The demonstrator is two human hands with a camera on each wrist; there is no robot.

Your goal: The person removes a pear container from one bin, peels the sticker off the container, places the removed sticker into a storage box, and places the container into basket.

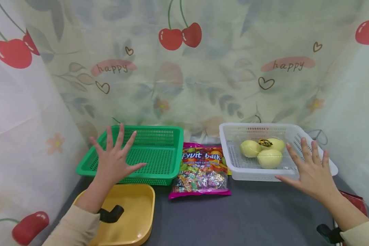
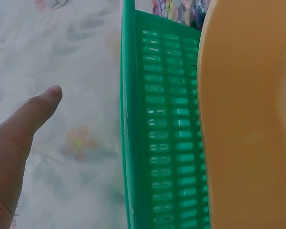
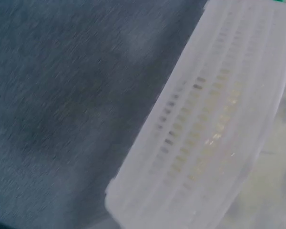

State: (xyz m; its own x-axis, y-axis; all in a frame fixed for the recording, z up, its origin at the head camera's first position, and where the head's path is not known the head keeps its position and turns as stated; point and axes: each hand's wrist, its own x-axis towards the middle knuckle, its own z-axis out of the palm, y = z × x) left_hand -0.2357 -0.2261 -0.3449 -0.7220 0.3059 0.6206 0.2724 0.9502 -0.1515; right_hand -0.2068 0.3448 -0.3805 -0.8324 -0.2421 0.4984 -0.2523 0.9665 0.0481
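Spreading all fingers wide, left hand (image 1: 115,164) shows in front of green basket (image 1: 160,160), right hand (image 1: 315,174) likewise at the right end of white basket (image 1: 255,175). Both fully splayed, gripping nothing. Left wrist view has the thumb apart from the green rim.

White basket carries three pale yellow fruits (image 1: 269,159) under clear wrap; yellow-and-black sticker (image 1: 265,143) on top, print too small to read.

Candy bag (image 1: 200,171) lies between the baskets, pink edges. Big white text looks like "Fyvit baik"; below it "Assorted Fruit Chewy", last word unclear, then Chinese characters I can't resolve. Wrapped sweets visible through the lower part.

Yellow bin (image 1: 135,212) sits in front of the green basket, on dark tabletop (image 1: 233,215). Backdrop (image 1: 203,85): "happy" printed twice, plus cherries and hearts.
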